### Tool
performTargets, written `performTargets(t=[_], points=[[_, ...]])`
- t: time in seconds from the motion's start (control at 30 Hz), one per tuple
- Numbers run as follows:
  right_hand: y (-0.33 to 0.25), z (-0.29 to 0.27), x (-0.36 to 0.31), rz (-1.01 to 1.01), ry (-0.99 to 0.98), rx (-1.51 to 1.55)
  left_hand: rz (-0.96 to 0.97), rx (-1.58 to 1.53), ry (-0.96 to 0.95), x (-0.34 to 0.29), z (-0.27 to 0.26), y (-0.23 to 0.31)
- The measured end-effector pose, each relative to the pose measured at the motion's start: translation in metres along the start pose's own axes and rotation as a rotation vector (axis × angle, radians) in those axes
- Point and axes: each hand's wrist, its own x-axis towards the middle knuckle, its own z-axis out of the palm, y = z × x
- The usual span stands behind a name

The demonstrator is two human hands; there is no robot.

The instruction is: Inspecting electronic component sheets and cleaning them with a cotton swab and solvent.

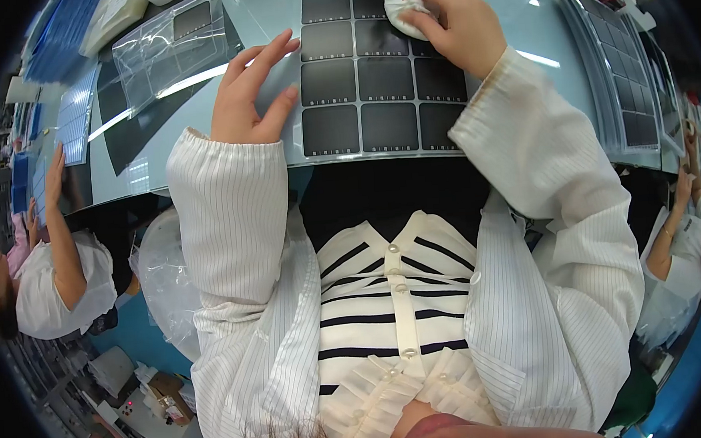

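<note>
A sheet of dark rectangular panels in a grid with pale borders (328, 82) lies flat on the glossy table in front of me. My right hand (467, 29) pinches a wadded white cloth (405, 18) and presses it on the upper part of the sheet, hiding part of a panel. At the sheet's left edge rests my left hand (251, 97), fingers spread, with nothing held in it. Its fingertips reach the border of the panels.
Stacked similar panel sheets (616, 66) stand at the right. On the left lie a clear plastic tray (170, 49), a black sheet (124, 132) and blue sheets (67, 40). Other people work at both sides, one person's arm (63, 236) reaching over the table at left.
</note>
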Motion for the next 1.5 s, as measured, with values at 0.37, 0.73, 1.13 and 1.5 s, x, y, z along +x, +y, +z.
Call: performTargets(t=[0.37, 0.73, 1.13, 1.5], points=[[-0.025, -0.006, -0.022, -0.001, 0.033, -0.016, -0.037, 0.107, 0.012, -0.004, 0.004, -0.006], [-0.03, -0.014, -0.039, 0.03, -0.012, 0.072, -0.059, 0.104, 0.012, -0.004, 0.005, -0.008], [-0.077, -0.025, -0.054, -0.174, -0.264, 0.229, -0.057, 0.087, 0.006, -0.007, 0.0, -0.002], [-0.085, -0.009, -0.034, -0.198, -0.438, 0.25, -0.049, 0.072, -0.015, -0.002, -0.002, 0.002]])
